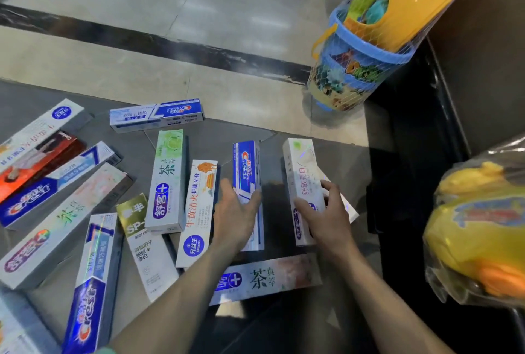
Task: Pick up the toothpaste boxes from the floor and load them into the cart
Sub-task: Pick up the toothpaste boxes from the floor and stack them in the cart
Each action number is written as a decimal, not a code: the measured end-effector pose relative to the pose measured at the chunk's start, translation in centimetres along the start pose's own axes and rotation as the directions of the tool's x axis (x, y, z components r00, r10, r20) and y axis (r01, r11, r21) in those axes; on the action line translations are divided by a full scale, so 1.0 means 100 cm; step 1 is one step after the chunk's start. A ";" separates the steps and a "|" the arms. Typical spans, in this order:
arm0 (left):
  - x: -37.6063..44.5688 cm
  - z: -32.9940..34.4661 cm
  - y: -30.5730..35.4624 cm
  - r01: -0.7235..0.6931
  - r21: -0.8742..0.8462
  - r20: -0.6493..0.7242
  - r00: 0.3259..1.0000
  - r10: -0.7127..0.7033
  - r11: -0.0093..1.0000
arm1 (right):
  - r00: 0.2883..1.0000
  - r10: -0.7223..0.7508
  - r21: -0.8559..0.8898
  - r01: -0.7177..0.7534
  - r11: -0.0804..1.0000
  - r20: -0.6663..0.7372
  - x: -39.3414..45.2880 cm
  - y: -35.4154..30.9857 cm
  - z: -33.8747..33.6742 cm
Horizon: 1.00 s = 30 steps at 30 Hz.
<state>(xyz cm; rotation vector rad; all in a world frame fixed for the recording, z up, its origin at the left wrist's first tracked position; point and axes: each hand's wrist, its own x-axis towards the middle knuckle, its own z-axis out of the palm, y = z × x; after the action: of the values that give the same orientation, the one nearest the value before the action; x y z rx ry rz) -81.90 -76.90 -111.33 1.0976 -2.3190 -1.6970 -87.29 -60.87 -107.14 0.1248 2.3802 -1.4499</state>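
Several toothpaste boxes lie scattered on the grey floor. My left hand (pixel 237 216) grips the lower part of a blue Crest box (pixel 245 166), thumb on its left side and fingers over its right edge. My right hand (pixel 324 214) holds a white box with pink lettering (pixel 302 172), fingers curled round it; a second pale box edge shows beneath that hand. A white box with orange print (pixel 199 203) and a green tea box (pixel 167 180) lie just left of my left hand. Another tea box (pixel 270 277) lies crosswise under my forearms. No cart is visible.
A netted blue toy bucket (pixel 360 49) with yellow and green pieces hangs at upper right. A bagged yellow toy (pixel 477 226) hangs at the right edge. A dark shelf base (pixel 412 154) runs along the right. More boxes, including a red one (pixel 37 160), lie at left.
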 end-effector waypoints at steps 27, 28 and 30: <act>-0.338 -0.549 0.618 -0.258 -0.396 -0.543 0.840 0.002 0.881 | 0.759 -0.404 0.354 0.243 0.903 0.510 -0.369 -0.772 -0.122; -0.348 -0.558 0.624 -0.261 -0.399 -0.564 0.826 -0.011 0.879 | 0.744 -0.399 0.372 0.216 0.903 0.536 -0.378 -0.783 -0.122; -0.372 -0.577 0.630 -0.272 -0.409 -0.618 0.785 -0.045 0.871 | 0.702 -0.406 0.381 0.204 0.902 0.586 -0.398 -0.802 -0.118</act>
<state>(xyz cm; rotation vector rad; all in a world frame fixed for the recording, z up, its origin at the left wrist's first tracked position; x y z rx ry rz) -60.22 -93.50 -22.20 1.1358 -1.4280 -1.4494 -73.33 -84.24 -21.05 -0.6526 1.6431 -1.6313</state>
